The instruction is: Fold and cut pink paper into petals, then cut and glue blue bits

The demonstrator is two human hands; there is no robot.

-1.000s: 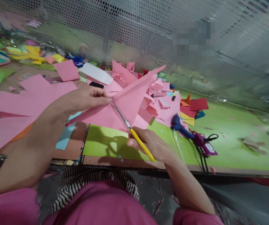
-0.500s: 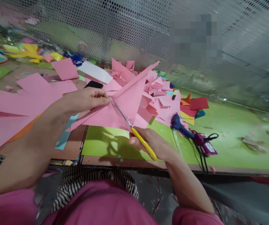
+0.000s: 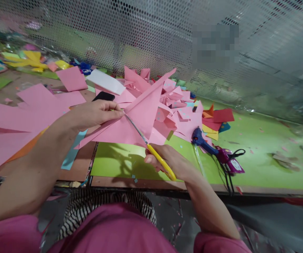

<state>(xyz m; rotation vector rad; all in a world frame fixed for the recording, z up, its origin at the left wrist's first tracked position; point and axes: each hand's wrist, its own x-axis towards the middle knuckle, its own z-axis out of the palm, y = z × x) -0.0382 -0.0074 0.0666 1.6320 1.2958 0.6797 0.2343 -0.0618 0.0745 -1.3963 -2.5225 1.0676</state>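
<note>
Two hands work at the table (image 3: 262, 151). The left hand (image 3: 98, 111) pinches one folded pink sheet (image 3: 142, 123), thumb and forefinger pressed together; that sheet lies at eleven o'clock from the right hand (image 3: 168, 160), whose fingers are wrapped round one pair of yellow-handled scissors (image 3: 162, 161), blades towards ten o'clock, against the sheet. One glue gun (image 3: 204, 142) lies at the right hand's two o'clock; one light-blue strip (image 3: 72, 154) sits at the left hand's seven.
</note>
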